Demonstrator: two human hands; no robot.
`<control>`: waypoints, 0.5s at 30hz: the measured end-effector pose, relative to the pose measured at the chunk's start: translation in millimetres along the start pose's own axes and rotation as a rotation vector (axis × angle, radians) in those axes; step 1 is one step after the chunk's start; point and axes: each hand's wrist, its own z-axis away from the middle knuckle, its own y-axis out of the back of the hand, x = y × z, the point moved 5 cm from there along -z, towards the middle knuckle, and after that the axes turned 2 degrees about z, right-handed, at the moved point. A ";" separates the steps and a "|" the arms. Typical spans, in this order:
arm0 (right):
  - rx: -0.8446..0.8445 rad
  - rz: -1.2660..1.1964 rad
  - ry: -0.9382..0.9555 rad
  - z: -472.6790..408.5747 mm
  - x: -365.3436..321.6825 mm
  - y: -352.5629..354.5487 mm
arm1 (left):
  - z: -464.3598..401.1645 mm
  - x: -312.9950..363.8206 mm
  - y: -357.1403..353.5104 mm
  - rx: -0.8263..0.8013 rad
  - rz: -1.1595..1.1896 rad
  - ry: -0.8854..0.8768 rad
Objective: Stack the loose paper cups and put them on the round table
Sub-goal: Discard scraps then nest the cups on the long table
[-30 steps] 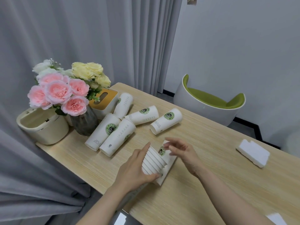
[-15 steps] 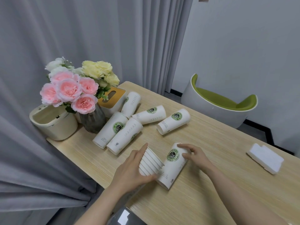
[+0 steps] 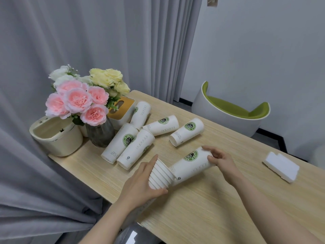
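Grey curtains hang in heavy folds across the left and back of the room, reaching down past the worktop's edge; to their right stands a plain pale wall with a dark skirting along its foot; the light is soft and even. A light wood-grain worktop runs diagonally through the view; beyond its far side sits a round white tub chair with a green seat lining, close to the wall; a strip of grey floor shows beside the chair.
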 end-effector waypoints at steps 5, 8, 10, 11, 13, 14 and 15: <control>0.055 -0.097 0.056 9.3 -19.4 -0.5 | 8.8 -8.0 12.7 0.018 0.016 -0.032; 0.109 -0.145 0.089 16.7 -31.4 -1.0 | 14.9 -15.5 21.1 0.026 0.002 -0.052; 0.121 -0.181 0.103 23.7 -38.1 -3.8 | 19.6 -20.0 24.6 0.020 0.004 -0.059; 0.120 -0.197 0.109 27.5 -40.4 -6.8 | 21.8 -21.4 26.4 0.018 0.002 -0.068; 0.105 -0.217 0.114 34.7 -43.3 -15.0 | 24.1 -23.0 29.0 0.012 -0.009 -0.087; 0.093 -0.222 0.113 38.1 -44.4 -19.8 | 23.6 -23.7 29.3 0.008 -0.011 -0.093; 0.079 -0.226 0.111 41.6 -45.5 -24.7 | 23.0 -24.2 29.0 0.005 -0.009 -0.096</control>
